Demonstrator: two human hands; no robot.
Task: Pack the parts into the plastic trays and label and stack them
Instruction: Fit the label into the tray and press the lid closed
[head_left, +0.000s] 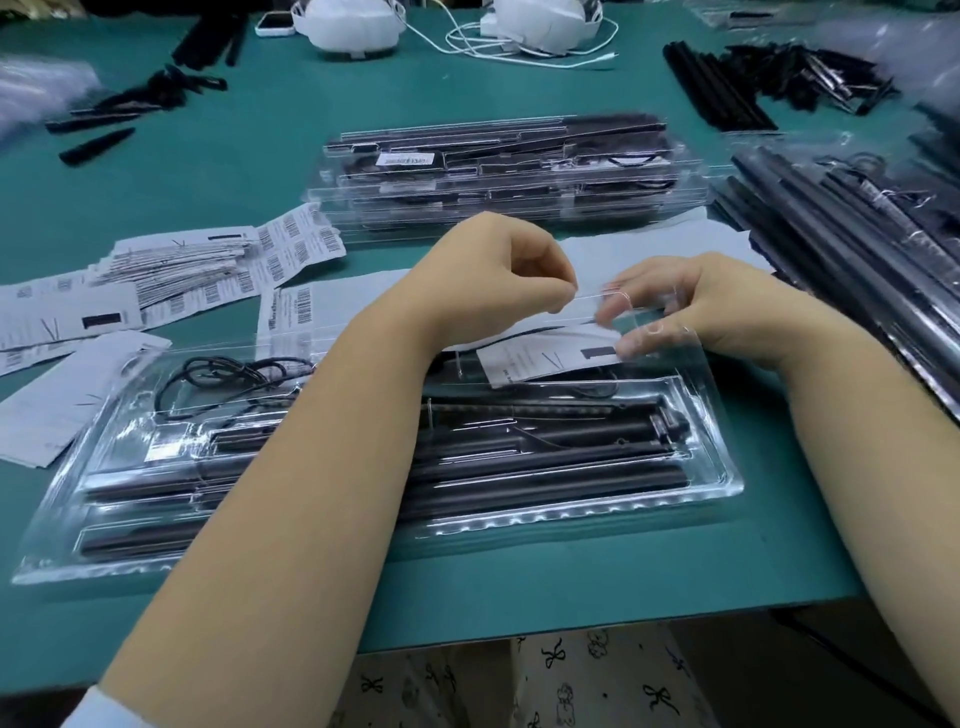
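A clear plastic tray (717, 457) lies near the table's front edge, filled with black rods and coiled black cords. Both hands hover over its far edge. My left hand (498, 270) has its fingers curled and pinches the left end of a clear strip (592, 300). My right hand (691, 306) holds the strip's right end, its fingertips blurred, just above a white label card (545, 358) lying on the tray's far side. A stack of packed, labelled trays (498, 176) stands behind the hands.
Barcode label sheets (171, 280) are spread at the left. Long black rods in plastic wrap (852, 249) are piled at the right, loose black parts (779, 83) at the back right and back left. White headsets and cables (353, 26) sit along the far edge.
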